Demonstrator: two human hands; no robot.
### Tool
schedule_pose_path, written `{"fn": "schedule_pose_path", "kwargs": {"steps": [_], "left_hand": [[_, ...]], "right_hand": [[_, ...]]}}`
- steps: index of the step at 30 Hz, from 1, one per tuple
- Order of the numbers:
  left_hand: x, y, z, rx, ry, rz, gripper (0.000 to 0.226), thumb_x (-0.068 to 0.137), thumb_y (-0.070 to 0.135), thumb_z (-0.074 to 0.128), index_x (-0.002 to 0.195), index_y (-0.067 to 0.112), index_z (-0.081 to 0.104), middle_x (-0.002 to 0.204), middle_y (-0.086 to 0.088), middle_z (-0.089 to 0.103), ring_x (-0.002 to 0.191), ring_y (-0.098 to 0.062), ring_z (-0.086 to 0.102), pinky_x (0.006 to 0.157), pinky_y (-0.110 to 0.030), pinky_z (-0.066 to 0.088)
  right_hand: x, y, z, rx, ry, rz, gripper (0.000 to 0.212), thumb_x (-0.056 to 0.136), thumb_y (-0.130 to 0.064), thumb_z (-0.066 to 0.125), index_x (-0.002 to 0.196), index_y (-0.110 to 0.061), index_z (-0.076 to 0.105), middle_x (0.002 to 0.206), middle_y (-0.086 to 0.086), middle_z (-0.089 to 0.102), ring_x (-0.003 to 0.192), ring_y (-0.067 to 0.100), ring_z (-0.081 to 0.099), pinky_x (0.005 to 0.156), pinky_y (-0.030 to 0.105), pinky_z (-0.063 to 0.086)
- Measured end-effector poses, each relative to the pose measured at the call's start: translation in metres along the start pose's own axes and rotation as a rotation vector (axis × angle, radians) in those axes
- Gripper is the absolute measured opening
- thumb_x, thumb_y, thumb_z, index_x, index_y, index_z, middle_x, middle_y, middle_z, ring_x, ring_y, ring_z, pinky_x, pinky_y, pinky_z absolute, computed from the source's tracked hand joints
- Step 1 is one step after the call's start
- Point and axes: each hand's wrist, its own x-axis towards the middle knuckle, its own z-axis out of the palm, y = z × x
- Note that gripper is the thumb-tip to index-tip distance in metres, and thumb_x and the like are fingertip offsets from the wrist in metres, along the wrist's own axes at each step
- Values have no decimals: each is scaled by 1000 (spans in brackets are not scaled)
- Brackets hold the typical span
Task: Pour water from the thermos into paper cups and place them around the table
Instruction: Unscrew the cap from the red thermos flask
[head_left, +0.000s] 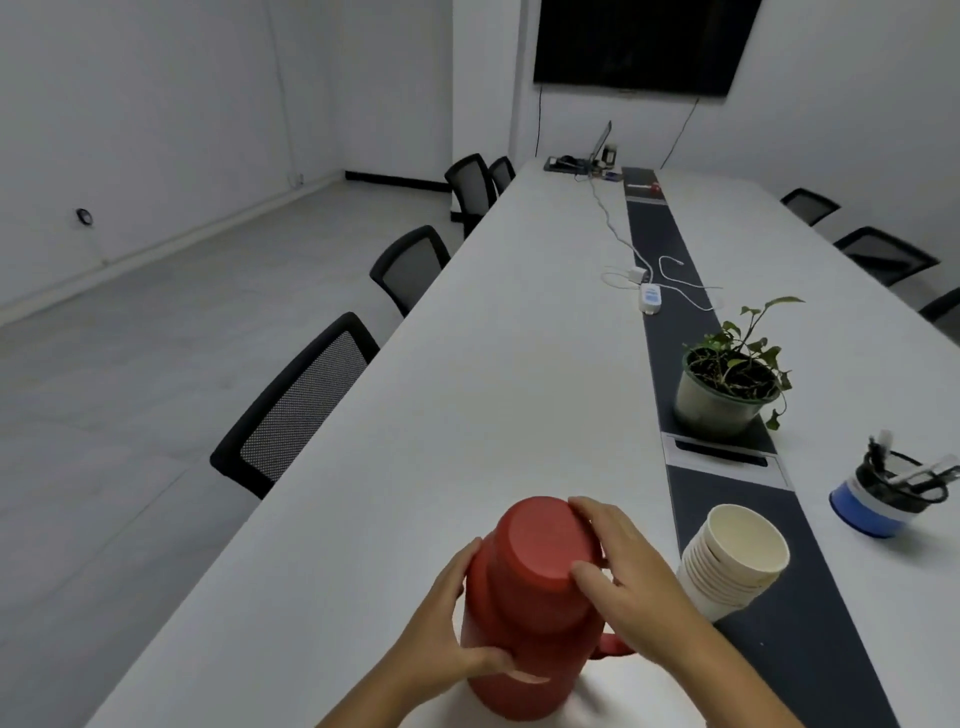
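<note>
A red thermos (524, 618) stands upright on the long white table (467, 415) near its front end. My left hand (447, 629) wraps around the thermos body from the left. My right hand (628, 582) grips the red cap (545, 540) on top, fingers curled over its right rim. The red handle pokes out under my right wrist. A stack of nested white paper cups (732, 561) stands just right of the thermos, on the dark centre strip (670, 244), its top cup empty.
A potted plant (727, 389) stands on the strip beyond the cups. A blue-and-white pot of cables (883, 499) sits at the right. A power strip with white cords (649, 296) lies further up. Black mesh chairs (296, 410) line both sides.
</note>
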Motion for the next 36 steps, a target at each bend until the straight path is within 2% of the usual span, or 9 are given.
{"fn": "schedule_pose_path", "kwargs": {"steps": [2,4,7,11,17,23,28,32,36], "left_hand": [[-1,-4,-7,42,-34,11,96,52,36,74,129,48,18,145,20,25,133,5,26,109,-16,28],[0,-6,-12,83,-52,14,92,54,40,75,126,49,17,144,22,25,131,8,25,103,-6,25],[3,-2,-17,112,-54,20,92,52,45,73,126,52,18,142,26,26,132,6,26,106,-13,26],[5,5,-16,103,-59,42,90,48,40,72,116,62,17,132,37,24,129,8,26,103,-11,26],[2,8,-12,21,-34,36,93,45,35,74,119,54,21,139,21,32,131,-3,33,111,-31,32],[1,2,-7,-25,-43,48,103,43,38,74,134,39,24,141,19,32,129,0,36,109,-26,34],[3,-2,-7,-47,-31,31,99,42,34,74,125,48,21,133,28,34,124,6,38,106,-22,36],[3,-6,-8,-37,-34,15,101,45,30,76,127,48,20,132,29,35,119,10,41,98,-12,40],[1,-1,-10,-14,-46,31,99,48,32,75,128,46,18,135,26,30,124,7,36,97,-10,38]], "right_hand": [[9,-19,-5,-262,-91,29,56,81,-47,46,130,-27,29,121,-7,42,112,13,42,84,23,35],[17,-35,-3,-450,-146,81,69,74,-63,46,127,-22,30,119,-2,43,108,19,44,79,27,35],[24,-51,2,-559,-183,144,78,65,-70,50,120,-18,34,114,2,45,102,21,46,74,29,34],[24,-53,0,-538,-178,151,70,63,-65,55,112,-17,39,102,0,43,88,17,38,71,27,33],[23,-50,-3,-509,-216,96,54,64,-60,60,89,-22,30,88,-2,36,82,18,38,70,28,33],[23,-47,-4,-501,-274,64,64,67,-60,57,111,-18,37,92,-2,34,86,17,36,72,28,33],[24,-48,-5,-506,-319,40,72,70,-59,56,124,-19,29,98,-1,33,90,14,32,75,27,33],[27,-52,-9,-546,-399,21,77,74,-57,53,134,-23,20,119,6,37,106,23,38,82,30,36],[27,-63,3,-600,-364,119,72,78,-50,49,135,-19,18,129,13,34,115,31,35,87,37,39]]}}
